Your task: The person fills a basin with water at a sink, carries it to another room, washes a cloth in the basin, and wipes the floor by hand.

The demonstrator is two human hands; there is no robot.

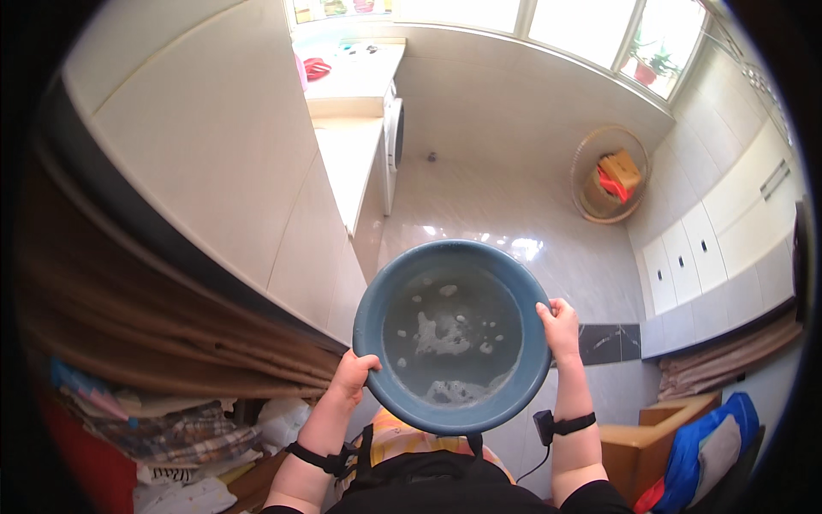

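A round blue plastic basin (372,302) is held up in front of my body, between both arms. Greyish water (417,372) fills its lower part, with patches of white foam (443,335) floating on top. At the lower left, my left hand (355,374) grips the rim, thumb over the edge. My right hand (560,327) grasps the opposite rim on the right, its thumb also on top. The fingers beneath the rim are largely hidden on both sides.
Ahead, a white counter (347,148) adjoins a front-loading washing machine (393,148). A wicker basket (597,199) stands by the far right wall. Brown curtains (192,334) and piled clothes (180,430) lie left; a wooden piece of furniture (629,435) and blue cloth (700,443) are right.
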